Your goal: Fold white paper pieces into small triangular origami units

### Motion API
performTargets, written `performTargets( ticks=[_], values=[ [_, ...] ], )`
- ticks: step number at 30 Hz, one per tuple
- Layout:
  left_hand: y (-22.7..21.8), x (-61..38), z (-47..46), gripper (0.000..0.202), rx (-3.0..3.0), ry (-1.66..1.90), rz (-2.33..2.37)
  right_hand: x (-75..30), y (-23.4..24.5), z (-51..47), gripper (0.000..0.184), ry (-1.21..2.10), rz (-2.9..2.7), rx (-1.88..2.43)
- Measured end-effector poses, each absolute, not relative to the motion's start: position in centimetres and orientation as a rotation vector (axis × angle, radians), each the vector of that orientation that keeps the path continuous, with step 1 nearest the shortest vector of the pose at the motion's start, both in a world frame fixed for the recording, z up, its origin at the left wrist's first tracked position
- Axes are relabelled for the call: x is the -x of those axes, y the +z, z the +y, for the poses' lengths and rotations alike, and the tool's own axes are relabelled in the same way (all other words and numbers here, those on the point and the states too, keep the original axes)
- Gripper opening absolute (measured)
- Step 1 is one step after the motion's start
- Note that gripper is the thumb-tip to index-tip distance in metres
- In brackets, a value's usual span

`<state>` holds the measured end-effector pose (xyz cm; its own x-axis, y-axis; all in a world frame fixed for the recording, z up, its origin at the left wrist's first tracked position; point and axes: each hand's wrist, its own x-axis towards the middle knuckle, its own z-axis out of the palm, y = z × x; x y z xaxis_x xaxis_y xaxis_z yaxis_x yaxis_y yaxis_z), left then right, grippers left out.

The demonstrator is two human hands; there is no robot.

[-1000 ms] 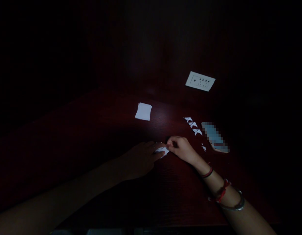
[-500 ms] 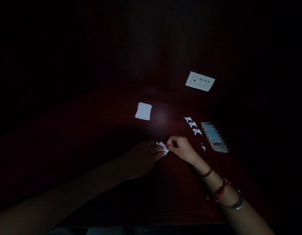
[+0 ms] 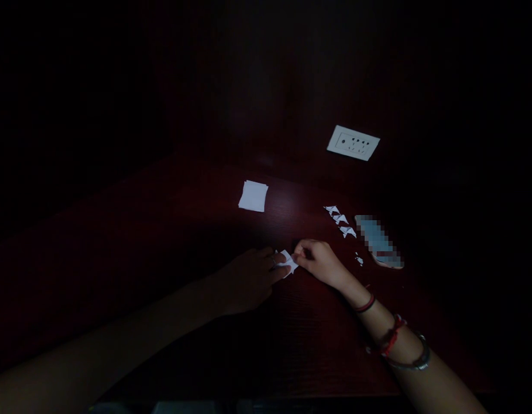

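A small folded piece of white paper [image 3: 287, 262] with pointed corners lies on the dark red table, partly covered by fingers. My left hand [image 3: 251, 282], in shadow, reaches in from the left. Its fingers are stretched out and slightly apart, with the tips pressing on the paper. On the other side, my right hand [image 3: 320, 261] has thumb and forefinger pinched at the paper's right corner. Bracelets circle the right wrist and forearm. Several small folded paper figures [image 3: 340, 219] lie in a row beyond the right hand.
Farther back is a stack of white paper squares [image 3: 253, 196]. A phone [image 3: 379, 242] with a blurred-out screen rests at the right, with tiny paper scraps [image 3: 359, 260] beside it. A white socket plate [image 3: 353, 142] is on the dark back wall.
Around the paper, the left fingertips have shifted slightly and the paper's visible outline differs a little. My right hand keeps its pinch in nearly the same place.
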<state>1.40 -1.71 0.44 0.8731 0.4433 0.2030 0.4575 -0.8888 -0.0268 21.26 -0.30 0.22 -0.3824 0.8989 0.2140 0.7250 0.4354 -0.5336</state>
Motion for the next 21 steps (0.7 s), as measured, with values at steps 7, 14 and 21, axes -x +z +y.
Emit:
performTargets(
  ticks=[7, 14, 21],
  values=[
    [0.58, -1.33, -1.73, 0.045, 2.986, -0.289, -0.715, -21.16, 0.35, -0.45, 0.009, 0.496, -2.217, 1.389],
    [0.84, -1.4, -1.96, 0.044, 2.992, -0.272, -0.73, -21.15, 0.2, -0.41, 0.008, 0.476, -2.223, 1.372],
    [0.49, -1.34, -1.93, 0.045, 2.975, -0.299, -0.748, -21.06, 0.21, -0.36, 0.008, 0.487, -2.205, 1.399]
  ],
)
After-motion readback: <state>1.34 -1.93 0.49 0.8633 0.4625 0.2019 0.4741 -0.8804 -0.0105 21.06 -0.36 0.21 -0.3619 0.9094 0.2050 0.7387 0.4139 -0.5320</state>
